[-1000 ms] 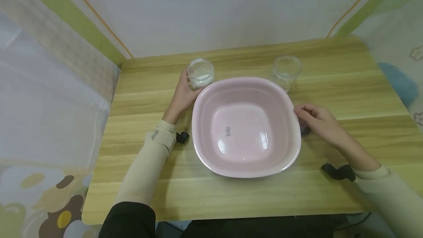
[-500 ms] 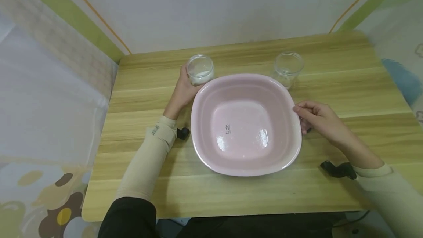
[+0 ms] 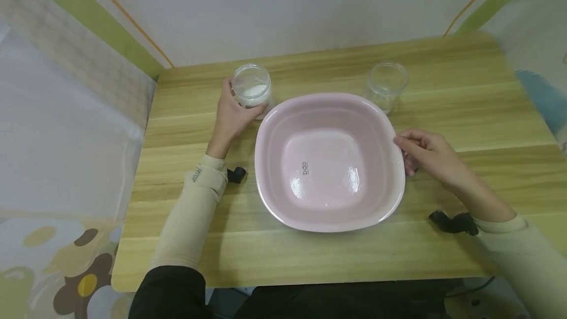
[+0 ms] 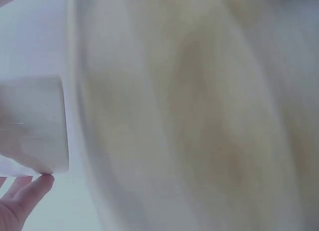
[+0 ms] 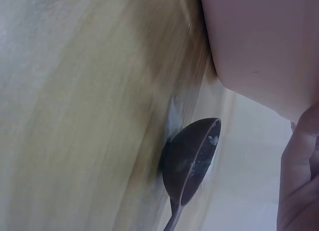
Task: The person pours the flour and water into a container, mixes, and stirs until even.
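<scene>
At the far left of the pink plastic basin (image 3: 328,171), my left hand (image 3: 231,119) grips a clear jar (image 3: 251,85) with white contents low inside it. The left wrist view catches the jar (image 4: 32,123) at its left edge, with fingertips under it. On the basin's right side, my right hand (image 3: 425,154) pinches the rim between thumb and fingers. A dark brown ladle (image 5: 192,161) lies on the table beside the basin in the right wrist view, with a few whitish bits in its bowl. From the head, my right hand mostly hides this ladle.
A second clear jar (image 3: 386,85) stands behind the basin's right corner, partly covered by its rim. All of this is on a wood-grain table (image 3: 336,260), whose back edge meets a white printed wall covering (image 3: 283,18). Black wrist-camera mounts (image 3: 454,223) jut from the sleeves.
My left hand has shifted left with the jar, opening a gap from the basin's rim. My right hand stays at the rim. The head view has tilted slightly downward.
</scene>
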